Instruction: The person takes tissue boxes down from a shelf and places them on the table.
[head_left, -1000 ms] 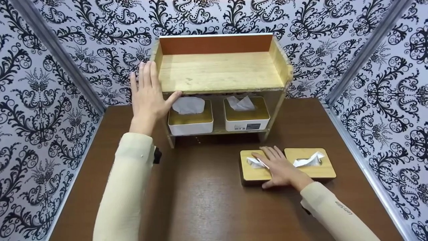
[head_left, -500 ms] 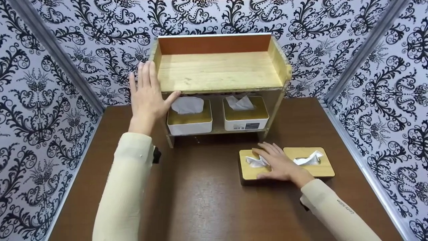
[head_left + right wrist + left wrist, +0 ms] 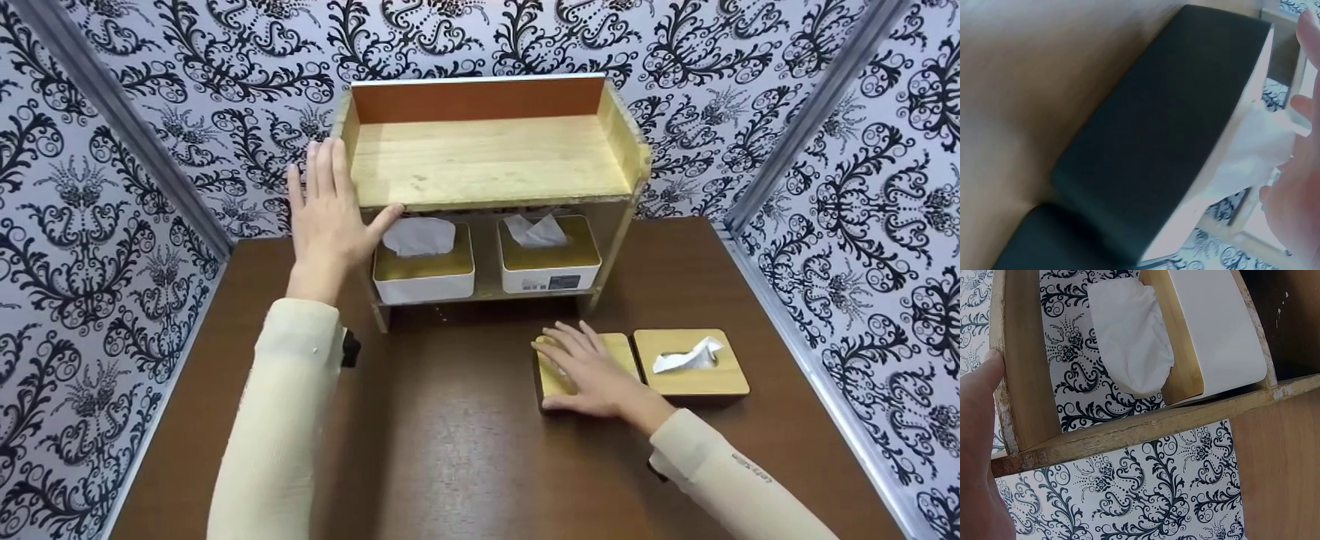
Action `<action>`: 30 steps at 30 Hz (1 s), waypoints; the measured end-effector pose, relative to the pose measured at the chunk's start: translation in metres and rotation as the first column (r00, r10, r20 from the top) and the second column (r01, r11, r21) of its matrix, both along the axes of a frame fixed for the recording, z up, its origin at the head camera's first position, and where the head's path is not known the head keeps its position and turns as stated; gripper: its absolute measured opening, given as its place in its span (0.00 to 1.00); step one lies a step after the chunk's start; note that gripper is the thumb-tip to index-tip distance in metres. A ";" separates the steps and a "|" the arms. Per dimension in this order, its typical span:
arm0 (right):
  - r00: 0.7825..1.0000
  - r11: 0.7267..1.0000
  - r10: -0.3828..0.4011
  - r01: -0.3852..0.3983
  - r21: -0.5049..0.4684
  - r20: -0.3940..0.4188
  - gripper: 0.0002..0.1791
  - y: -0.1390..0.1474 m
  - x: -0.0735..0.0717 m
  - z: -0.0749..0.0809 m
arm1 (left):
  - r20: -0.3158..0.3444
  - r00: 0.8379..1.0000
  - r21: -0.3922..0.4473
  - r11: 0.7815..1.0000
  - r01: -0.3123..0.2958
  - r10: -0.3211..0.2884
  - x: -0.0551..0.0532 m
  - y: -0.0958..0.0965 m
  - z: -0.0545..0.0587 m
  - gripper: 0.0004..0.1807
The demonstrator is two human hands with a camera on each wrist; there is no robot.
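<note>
My left hand (image 3: pixel 328 229) lies with straight fingers along the left side of a small wooden shelf (image 3: pixel 487 161), its thumb at the front edge of the upper board. In the left wrist view, that thumb (image 3: pixel 991 371) touches the shelf's wooden edge. My right hand (image 3: pixel 592 379) spreads its fingers over a tissue box (image 3: pixel 619 349) with a bamboo lid and covers its tissue in the head view. The right wrist view shows the box's black side (image 3: pixel 1168 124) and a white tissue (image 3: pixel 1258 152) poking up close to the palm.
A matching tissue box (image 3: pixel 731 375) stands just right of it on the brown table (image 3: pixel 465 450). On the shelf's lower level sit two white tissue boxes, one left (image 3: pixel 426 288) and one right (image 3: pixel 551 281). Patterned walls (image 3: pixel 847 150) enclose the table's back and sides.
My right hand has moved left across the nearer tissue box, from its right part to over its middle and left, hiding the tissue. The left hand stays at the shelf.
</note>
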State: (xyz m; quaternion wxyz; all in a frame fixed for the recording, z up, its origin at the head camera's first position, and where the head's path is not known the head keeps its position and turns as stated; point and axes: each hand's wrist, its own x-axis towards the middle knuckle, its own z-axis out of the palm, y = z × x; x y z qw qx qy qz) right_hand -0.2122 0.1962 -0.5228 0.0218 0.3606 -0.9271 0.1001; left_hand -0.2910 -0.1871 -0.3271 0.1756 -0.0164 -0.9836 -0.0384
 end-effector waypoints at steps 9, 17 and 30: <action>0.999 0.999 0.032 -0.033 -0.025 -0.037 0.50 -0.026 0.002 0.021 | -0.004 1.000 0.000 1.000 0.007 -0.007 -0.001 0.001 -0.001 0.61; 0.998 0.999 0.036 -0.036 0.004 -0.060 0.51 -0.046 -0.003 0.027 | -0.004 1.000 0.014 1.000 0.004 -0.004 0.000 0.000 0.000 0.61; 0.994 0.998 -0.013 0.006 -0.063 -0.112 0.53 -0.049 -0.022 0.051 | -0.008 1.000 0.015 1.000 0.007 -0.006 0.001 0.000 -0.002 0.61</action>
